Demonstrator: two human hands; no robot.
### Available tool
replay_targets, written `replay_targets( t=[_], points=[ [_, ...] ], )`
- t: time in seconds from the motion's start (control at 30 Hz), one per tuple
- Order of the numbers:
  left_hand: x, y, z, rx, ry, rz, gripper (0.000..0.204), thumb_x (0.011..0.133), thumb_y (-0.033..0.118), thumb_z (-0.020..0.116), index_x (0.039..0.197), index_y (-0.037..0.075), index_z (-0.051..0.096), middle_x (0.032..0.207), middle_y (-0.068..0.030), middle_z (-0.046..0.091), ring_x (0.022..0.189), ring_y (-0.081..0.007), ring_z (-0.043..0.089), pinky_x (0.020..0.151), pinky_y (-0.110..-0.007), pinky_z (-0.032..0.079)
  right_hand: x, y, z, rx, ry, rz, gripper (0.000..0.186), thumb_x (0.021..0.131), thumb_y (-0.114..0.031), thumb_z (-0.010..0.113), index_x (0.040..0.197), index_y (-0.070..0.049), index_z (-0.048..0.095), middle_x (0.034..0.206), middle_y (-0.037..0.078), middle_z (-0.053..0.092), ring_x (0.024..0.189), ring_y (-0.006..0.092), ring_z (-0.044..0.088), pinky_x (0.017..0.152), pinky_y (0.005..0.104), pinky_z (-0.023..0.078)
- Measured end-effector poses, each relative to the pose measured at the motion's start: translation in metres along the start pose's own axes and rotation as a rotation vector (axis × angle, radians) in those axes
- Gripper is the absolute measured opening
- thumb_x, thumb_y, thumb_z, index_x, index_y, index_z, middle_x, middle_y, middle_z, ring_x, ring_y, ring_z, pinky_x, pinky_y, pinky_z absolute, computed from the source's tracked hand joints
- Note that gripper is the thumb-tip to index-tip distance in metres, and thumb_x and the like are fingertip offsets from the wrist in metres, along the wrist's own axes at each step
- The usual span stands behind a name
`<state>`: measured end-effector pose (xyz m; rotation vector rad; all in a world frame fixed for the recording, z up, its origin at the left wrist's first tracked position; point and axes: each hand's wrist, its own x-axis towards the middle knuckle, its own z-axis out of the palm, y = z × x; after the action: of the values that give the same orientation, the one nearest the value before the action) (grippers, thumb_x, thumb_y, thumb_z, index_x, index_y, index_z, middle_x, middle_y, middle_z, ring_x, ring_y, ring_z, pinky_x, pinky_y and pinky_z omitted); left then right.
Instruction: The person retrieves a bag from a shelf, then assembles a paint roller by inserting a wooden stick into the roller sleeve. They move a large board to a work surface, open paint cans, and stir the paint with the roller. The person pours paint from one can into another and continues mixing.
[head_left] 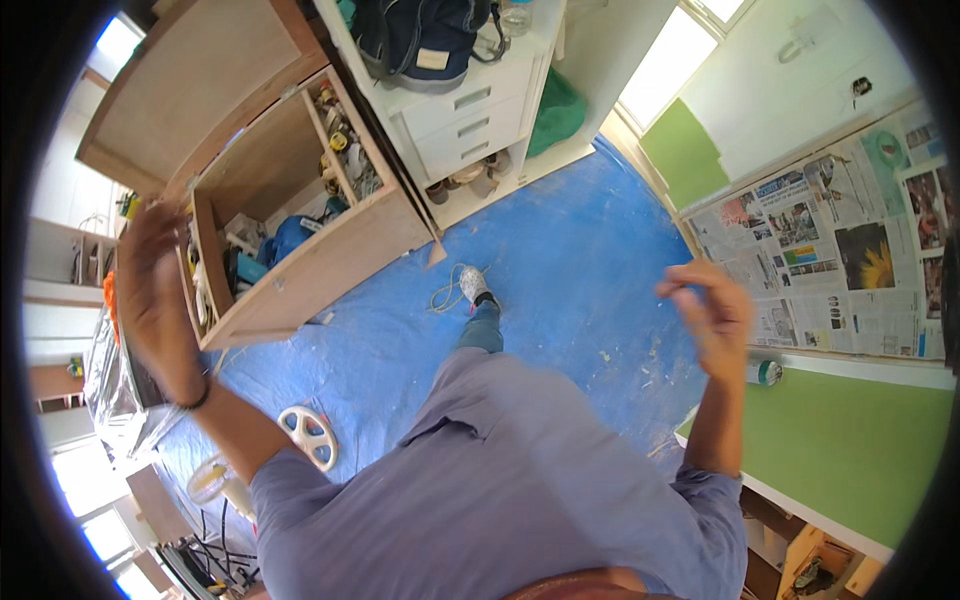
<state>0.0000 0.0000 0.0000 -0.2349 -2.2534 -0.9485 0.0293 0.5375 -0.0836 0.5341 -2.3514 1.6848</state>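
Both hands are held raised and apart above a floor covered by a blue sheet.
At the left, the left hand is blurred beside an open wooden chest; whether its fingers are closed on anything, or the chest is touched, cannot be told. The chest, filled with tools, is set beside white drawers. At the right, the right hand's fingers are loosely bent, nothing seen grasped, near a newspaper-covered panel.
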Motion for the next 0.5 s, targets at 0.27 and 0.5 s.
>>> replay_targets(
  t=[0.27, 0.5],
  points=[
    [0.212, -0.045, 0.359, 0.009, -0.349, 0.415, 0.063, 0.089, 0.031, 0.084, 0.144, 0.009, 0.062, 0.145, -0.0172, 0.061, 0.134, -0.0363, 0.057, 0.113, -0.047, 0.044, 0.076, 0.176, 0.026, 0.173, 0.138, 0.534, 0.022, 0.105, -0.011, 0.065, 0.122, 0.000, 0.073, 0.100, 0.008, 0.077, 0.092, 0.0143, 0.070, 0.087, 0.0313, 0.054],
    [0.276, -0.113, 0.506, 0.648, -0.625, 0.523, 0.066, 0.083, 0.034, 0.083, 0.141, 0.012, 0.062, 0.150, -0.0134, 0.056, 0.134, -0.0328, 0.057, 0.114, -0.050, 0.039, 0.220, 0.291, 0.047, 0.292, -0.029, 0.483, 0.026, 0.106, -0.013, 0.064, 0.129, -0.003, 0.070, 0.106, 0.008, 0.077, 0.095, 0.0146, 0.070, 0.087, 0.0314, 0.054]
  ],
)
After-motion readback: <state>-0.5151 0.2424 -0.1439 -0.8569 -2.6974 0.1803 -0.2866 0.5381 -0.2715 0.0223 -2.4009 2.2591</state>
